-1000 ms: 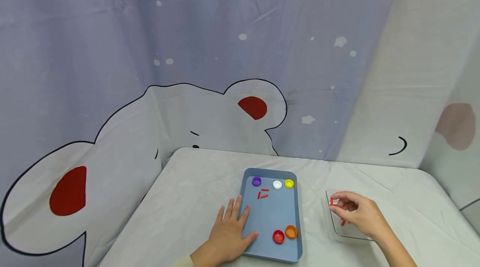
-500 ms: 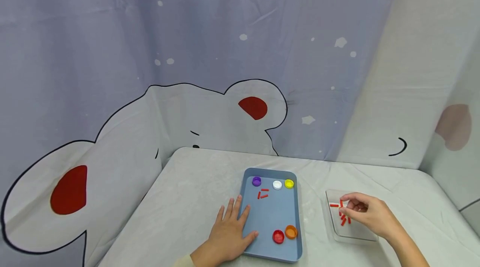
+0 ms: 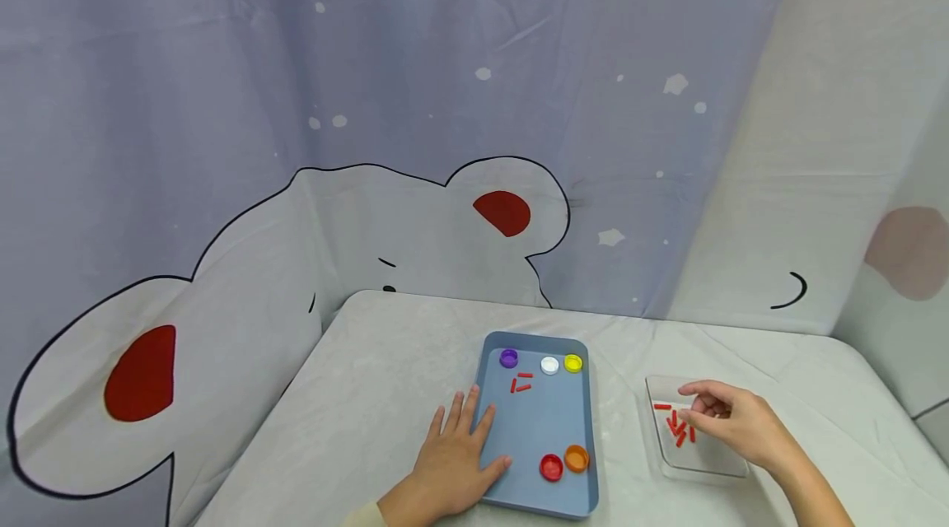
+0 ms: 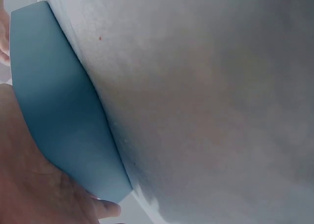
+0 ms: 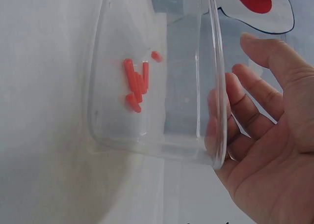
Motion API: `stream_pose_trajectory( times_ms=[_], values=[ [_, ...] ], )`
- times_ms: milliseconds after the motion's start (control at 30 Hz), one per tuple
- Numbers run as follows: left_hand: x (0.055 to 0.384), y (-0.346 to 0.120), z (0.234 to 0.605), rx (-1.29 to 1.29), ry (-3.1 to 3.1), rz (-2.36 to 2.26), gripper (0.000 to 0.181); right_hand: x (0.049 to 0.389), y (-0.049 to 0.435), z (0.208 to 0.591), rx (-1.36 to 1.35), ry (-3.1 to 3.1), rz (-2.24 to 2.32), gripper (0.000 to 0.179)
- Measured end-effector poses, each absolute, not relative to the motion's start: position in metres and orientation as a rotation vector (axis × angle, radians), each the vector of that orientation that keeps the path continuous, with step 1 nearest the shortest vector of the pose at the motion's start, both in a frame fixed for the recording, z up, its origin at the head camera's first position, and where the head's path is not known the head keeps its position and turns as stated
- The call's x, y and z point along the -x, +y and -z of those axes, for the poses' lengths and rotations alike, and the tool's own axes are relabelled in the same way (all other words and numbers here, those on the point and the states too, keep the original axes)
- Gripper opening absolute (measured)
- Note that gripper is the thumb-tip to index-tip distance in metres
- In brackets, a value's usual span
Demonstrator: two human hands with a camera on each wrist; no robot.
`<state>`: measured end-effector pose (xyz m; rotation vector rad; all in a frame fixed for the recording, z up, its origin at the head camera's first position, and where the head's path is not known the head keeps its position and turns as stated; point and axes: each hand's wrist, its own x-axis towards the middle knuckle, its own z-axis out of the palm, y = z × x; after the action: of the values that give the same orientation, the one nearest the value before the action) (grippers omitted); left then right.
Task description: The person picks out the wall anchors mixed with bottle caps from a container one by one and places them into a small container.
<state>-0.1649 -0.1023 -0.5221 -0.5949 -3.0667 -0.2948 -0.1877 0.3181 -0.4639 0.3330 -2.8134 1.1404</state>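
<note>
My left hand (image 3: 452, 461) rests with spread fingers on the left edge of the blue tray (image 3: 537, 428); its palm also shows beside the tray's side wall (image 4: 64, 101) in the left wrist view. Over the clear plastic box (image 3: 708, 463) is my right hand (image 3: 741, 420), thumb and index finger apart, holding nothing. Several short red sticks (image 3: 681, 438) lie loosely in that box, and the right wrist view shows the red sticks (image 5: 136, 81) through its wall. My right hand (image 5: 274, 116) is beside the box rim there.
In the tray, purple (image 3: 508, 358), white (image 3: 549, 366) and yellow round caps (image 3: 573, 363) sit at the far end, red (image 3: 551, 468) and orange caps (image 3: 577, 459) at the near end. Three red sticks (image 3: 523, 388) lie near the purple cap. A white cloth (image 3: 400, 362) covers the table.
One second ago my right hand pinched red sticks over the box. It has let go of them into the box and moved slightly right. The left hand has stayed in place.
</note>
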Motion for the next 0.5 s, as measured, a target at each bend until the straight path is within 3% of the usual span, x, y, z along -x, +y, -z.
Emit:
stream_pose_trajectory(
  times_ms=[500],
  values=[
    [0.163,-0.101,0.515,0.594,-3.067,0.343,0.077,0.195,0.272,0.454,-0.27,-2.795,-1.175,0.031]
  ],
)
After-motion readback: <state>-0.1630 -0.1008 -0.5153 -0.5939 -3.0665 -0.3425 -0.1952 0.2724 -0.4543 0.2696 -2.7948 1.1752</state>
